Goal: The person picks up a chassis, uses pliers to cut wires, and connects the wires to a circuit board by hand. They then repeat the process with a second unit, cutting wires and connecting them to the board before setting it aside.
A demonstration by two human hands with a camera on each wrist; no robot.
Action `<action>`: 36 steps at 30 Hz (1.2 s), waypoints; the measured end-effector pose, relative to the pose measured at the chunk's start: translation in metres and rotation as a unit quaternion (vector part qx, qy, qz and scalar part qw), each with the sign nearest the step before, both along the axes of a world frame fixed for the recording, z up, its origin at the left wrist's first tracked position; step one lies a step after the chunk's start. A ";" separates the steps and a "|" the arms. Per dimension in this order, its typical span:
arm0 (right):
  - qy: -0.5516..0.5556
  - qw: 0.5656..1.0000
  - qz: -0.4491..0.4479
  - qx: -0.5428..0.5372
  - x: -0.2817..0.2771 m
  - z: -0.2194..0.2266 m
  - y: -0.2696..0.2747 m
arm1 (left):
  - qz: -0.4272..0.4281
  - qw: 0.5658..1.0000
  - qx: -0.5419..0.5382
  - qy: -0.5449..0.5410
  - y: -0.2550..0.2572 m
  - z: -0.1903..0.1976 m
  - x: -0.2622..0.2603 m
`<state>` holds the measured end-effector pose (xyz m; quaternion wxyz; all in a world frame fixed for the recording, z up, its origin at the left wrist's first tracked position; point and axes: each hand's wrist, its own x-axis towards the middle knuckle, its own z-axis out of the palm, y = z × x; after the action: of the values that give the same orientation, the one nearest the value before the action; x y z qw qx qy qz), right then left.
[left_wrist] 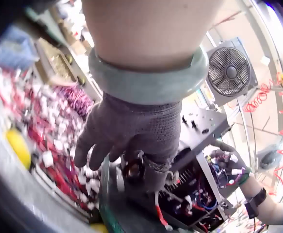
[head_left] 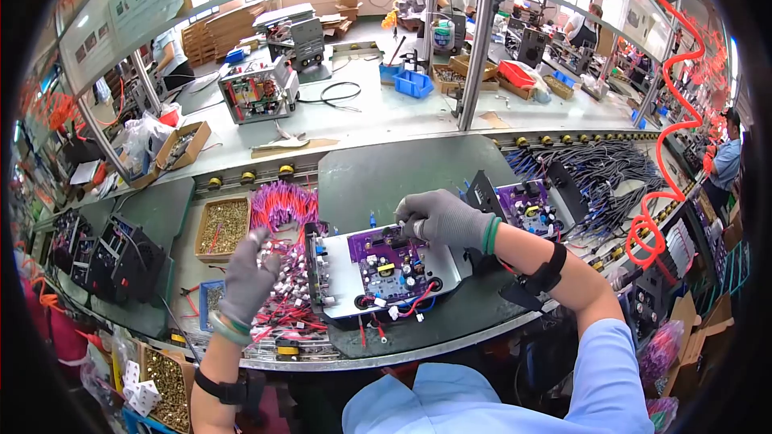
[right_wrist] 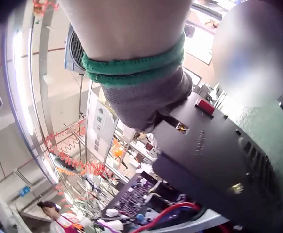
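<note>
The grey-gloved left hand (head_left: 248, 277) is over a heap of red and pink wires with white connectors (head_left: 291, 305), left of a metal chassis (head_left: 338, 273); its fingers are bent and apart, with nothing visible between them. In the left wrist view, a red lead (left_wrist: 161, 217) shows below a fingertip of that hand (left_wrist: 131, 133). The right hand (head_left: 450, 221) reaches over the far side of the purple circuit board (head_left: 390, 261), fingers bent down at its far edge; what they touch is hidden. The right wrist view has this hand (right_wrist: 146, 99) behind a black panel (right_wrist: 209, 150).
A second chassis with a purple board (head_left: 527, 201) stands to the right, near bundled dark cables (head_left: 603, 173). Dark units (head_left: 121, 261) are at left, beside a box of brass-coloured parts (head_left: 223, 227). A coiled red hose (head_left: 667, 112) hangs at right.
</note>
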<state>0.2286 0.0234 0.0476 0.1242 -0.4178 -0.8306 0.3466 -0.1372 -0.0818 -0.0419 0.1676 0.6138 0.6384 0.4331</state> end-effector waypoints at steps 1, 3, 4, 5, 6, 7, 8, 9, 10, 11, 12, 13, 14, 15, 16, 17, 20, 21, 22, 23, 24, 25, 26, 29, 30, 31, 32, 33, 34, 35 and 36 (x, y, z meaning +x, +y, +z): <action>-0.010 1.000 -0.002 -0.013 -0.002 0.008 -0.004 | -0.019 0.999 0.040 0.032 0.001 0.034 0.016; 0.002 0.999 -0.009 -0.031 -0.002 0.006 0.000 | -0.038 0.995 0.074 0.061 0.007 0.075 0.057; 0.013 0.999 -0.016 -0.044 -0.001 0.004 0.000 | -0.083 0.985 0.115 0.097 0.013 0.082 0.071; 0.015 0.999 -0.008 -0.042 0.000 0.003 0.000 | -0.128 0.970 0.157 0.133 0.019 0.086 0.082; 0.011 0.999 -0.009 -0.044 0.001 0.001 0.000 | -0.127 0.971 0.156 0.130 0.028 0.084 0.091; 0.006 1.000 0.002 -0.019 0.001 -0.001 0.000 | -0.144 0.963 0.131 0.188 0.038 0.077 0.098; 0.001 1.000 0.014 0.006 0.001 -0.002 0.000 | -0.159 0.950 0.107 0.247 0.045 0.069 0.105; -0.002 1.000 0.016 0.003 0.001 -0.001 -0.002 | -0.145 0.960 0.022 0.239 0.046 0.062 0.111; -0.068 0.991 0.027 0.109 -0.001 0.002 -0.005 | -0.143 0.961 0.019 0.235 0.046 0.059 0.112; -0.131 0.967 0.038 0.214 -0.003 0.003 -0.006 | -0.145 0.962 0.005 0.233 0.046 0.062 0.113; -0.131 0.968 0.040 0.211 -0.004 0.002 -0.003 | -0.148 0.961 -0.010 0.232 0.045 0.063 0.113; -0.187 0.950 0.051 0.244 -0.005 0.001 0.001 | -0.139 0.978 0.001 0.158 0.049 0.052 0.109; -0.244 0.927 0.062 0.278 -0.005 0.002 0.007 | -0.143 0.977 -0.001 0.159 0.049 0.050 0.109; -0.285 0.912 0.079 0.284 -0.010 0.001 0.013 | -0.135 0.979 -0.001 0.155 0.049 0.048 0.110; -0.285 0.913 0.079 0.281 -0.015 0.001 0.019 | -0.126 0.981 -0.001 0.151 0.050 0.047 0.110; -0.325 0.904 0.091 0.262 -0.020 0.001 0.025 | -0.127 0.980 -0.003 0.151 0.049 0.047 0.109; -0.380 0.886 0.113 0.239 -0.029 0.000 0.027 | -0.123 0.979 -0.012 0.163 0.047 0.052 0.110; -0.396 0.870 0.133 0.260 -0.030 0.000 0.026 | -0.121 0.982 -0.021 0.147 0.046 0.053 0.111; -0.413 0.853 0.154 0.281 -0.031 0.000 0.025 | -0.118 0.984 -0.030 0.130 0.046 0.055 0.112; -0.413 0.853 0.155 0.279 -0.032 0.001 0.023 | -0.118 0.984 -0.033 0.130 0.045 0.057 0.112; -0.418 0.844 0.165 0.292 -0.032 0.001 0.021 | -0.128 0.984 -0.040 0.116 0.044 0.058 0.113; -0.423 0.835 0.174 0.305 -0.032 0.002 0.018 | -0.138 0.984 -0.046 0.103 0.044 0.059 0.113; -0.423 0.836 0.174 0.302 -0.033 0.004 0.017 | -0.141 0.984 -0.048 0.103 0.045 0.058 0.113; -0.435 0.830 0.199 0.287 -0.044 0.015 0.013 | -0.146 0.985 -0.043 0.085 0.046 0.053 0.111; -0.448 0.823 0.209 0.280 -0.050 0.022 0.012 | -0.143 0.986 -0.038 0.075 0.046 0.052 0.111; -0.460 0.816 0.218 0.273 -0.056 0.024 0.013 | -0.141 0.987 -0.034 0.065 0.046 0.051 0.111; -0.459 0.819 0.214 0.268 -0.062 0.025 0.019 | -0.147 0.986 -0.037 0.068 0.046 0.051 0.111; -0.465 0.812 0.239 0.259 -0.067 0.025 0.027 | -0.141 0.988 -0.031 0.060 0.045 0.052 0.111; -0.471 0.805 0.262 0.247 -0.072 0.024 0.034 | -0.137 0.989 -0.025 0.053 0.045 0.052 0.112; -0.469 0.811 0.254 0.240 -0.078 0.023 0.042 | -0.142 0.989 -0.018 0.038 0.046 0.048 0.111; -0.500 0.792 0.277 0.213 -0.087 0.021 0.050 | -0.153 0.987 -0.021 0.040 0.046 0.049 0.112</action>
<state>0.1418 0.0730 0.0687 -0.3238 -0.2480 -0.9098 -0.0771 -0.0251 -0.0360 0.0070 0.2187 0.7173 0.5524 0.3640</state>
